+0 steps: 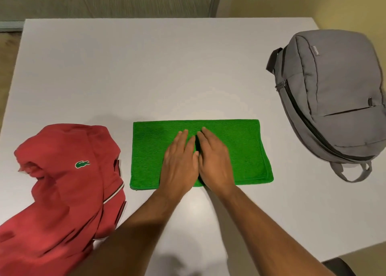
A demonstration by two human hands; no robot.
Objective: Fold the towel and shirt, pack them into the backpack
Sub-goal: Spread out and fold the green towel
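Note:
A green towel [242, 150] lies flat on the white table [146, 71], folded into a wide rectangle near the front middle. My left hand [179, 158] and my right hand [213, 156] rest side by side on its centre, palms down, fingers straight and pressing the cloth. A red polo shirt [62, 184] with a green crocodile logo lies crumpled at the front left, partly over the table's edge. A grey backpack [334, 100] lies on its back at the right with its main zipper shut.
The far half of the table is bare white surface. The backpack's straps and top handle [353, 171] stick out toward the front right. A dark chair part [338, 265] shows at the bottom right corner.

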